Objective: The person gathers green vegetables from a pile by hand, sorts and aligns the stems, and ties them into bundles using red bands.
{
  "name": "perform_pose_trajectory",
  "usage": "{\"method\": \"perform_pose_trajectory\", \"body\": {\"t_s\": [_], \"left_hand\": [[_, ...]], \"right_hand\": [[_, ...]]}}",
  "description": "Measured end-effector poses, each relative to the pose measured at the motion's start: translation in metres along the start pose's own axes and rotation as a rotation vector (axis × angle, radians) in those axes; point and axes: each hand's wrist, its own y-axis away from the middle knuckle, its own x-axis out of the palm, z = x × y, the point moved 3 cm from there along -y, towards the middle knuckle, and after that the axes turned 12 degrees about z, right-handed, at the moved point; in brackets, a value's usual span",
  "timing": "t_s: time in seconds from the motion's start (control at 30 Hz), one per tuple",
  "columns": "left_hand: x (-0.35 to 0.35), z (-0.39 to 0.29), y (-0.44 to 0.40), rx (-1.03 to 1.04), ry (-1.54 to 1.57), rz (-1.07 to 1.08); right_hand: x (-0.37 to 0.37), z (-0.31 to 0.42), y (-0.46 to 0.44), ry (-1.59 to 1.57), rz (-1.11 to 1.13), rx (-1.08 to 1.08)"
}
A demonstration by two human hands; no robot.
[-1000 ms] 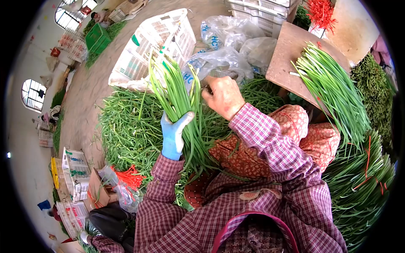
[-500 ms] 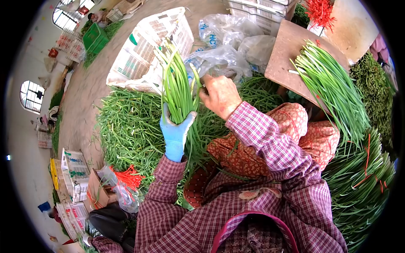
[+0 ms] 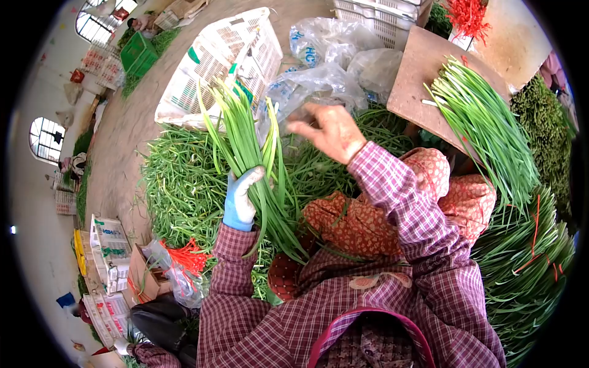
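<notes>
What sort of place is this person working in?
Probably a shed where green vegetables are sorted and packed: it has a big heap of loose green stalks, a neater bundle lying partly on a board, and a white plastic crate.

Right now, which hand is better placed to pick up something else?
Probably the right hand: it looks empty, beside the bunch of green stalks. The left hand is wrapped around that bunch.
</notes>
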Motion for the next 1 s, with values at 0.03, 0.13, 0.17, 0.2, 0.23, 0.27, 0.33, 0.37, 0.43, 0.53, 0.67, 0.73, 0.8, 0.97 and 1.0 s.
{"method": "perform_pose_trajectory", "body": {"t_s": [0.03, 0.13, 0.17, 0.2, 0.23, 0.27, 0.33, 0.37, 0.43, 0.53, 0.67, 0.73, 0.8, 0.97, 1.0], "left_hand": [[0.001, 0.001, -0.002, -0.026, 0.026, 0.005], [0.008, -0.002, -0.002, -0.046, 0.004, -0.002], [0.01, -0.003, -0.002, -0.044, -0.015, 0.001], [0.011, -0.004, -0.001, -0.045, -0.015, 0.001], [0.012, -0.004, 0.0, -0.046, -0.011, -0.022], [0.011, -0.004, 0.001, -0.047, -0.008, -0.044], [0.002, -0.001, -0.001, -0.045, -0.021, -0.021], [-0.002, -0.001, -0.001, -0.042, -0.034, 0.0], [-0.006, -0.001, 0.001, -0.035, -0.04, -0.018], [-0.01, -0.001, 0.004, -0.067, -0.074, 0.021], [-0.016, 0.001, 0.005, -0.047, -0.073, 0.039], [-0.02, 0.002, 0.006, -0.054, -0.053, 0.085], [-0.028, 0.005, 0.008, -0.044, 0.036, 0.104], [-0.034, 0.011, 0.005, -0.007, 0.203, 0.121], [-0.013, -0.004, 0.012, -0.05, 0.09, -0.059]], "right_hand": [[0.004, 0.009, 0.001, -0.146, 0.062, 0.022], [0.014, 0.015, 0.001, -0.311, 0.091, 0.05], [0.015, 0.016, 0.001, -0.312, 0.092, 0.05], [0.016, 0.018, 0.001, -0.271, 0.071, 0.044], [0.016, 0.018, 0.001, -0.23, 0.05, 0.039], [0.015, 0.017, 0.002, -0.229, 0.05, 0.04], [0.012, 0.017, 0.002, -0.044, 0.0, -0.036], [0.01, 0.015, 0.003, -0.044, 0.0, -0.036], [0.002, 0.014, 0.003, 0.185, -0.121, -0.12], [-0.008, 0.008, 0.001, 0.26, -0.145, -0.131], [-0.02, -0.009, -0.004, 0.359, -0.213, -0.083], [-0.029, -0.023, -0.006, 0.416, -0.225, 0.019], [-0.044, -0.046, -0.008, 0.424, -0.253, 0.146], [-0.044, -0.061, -0.004, 0.569, -0.145, 0.246], [-0.035, -0.051, -0.004, 0.585, -0.101, 0.257]]}}
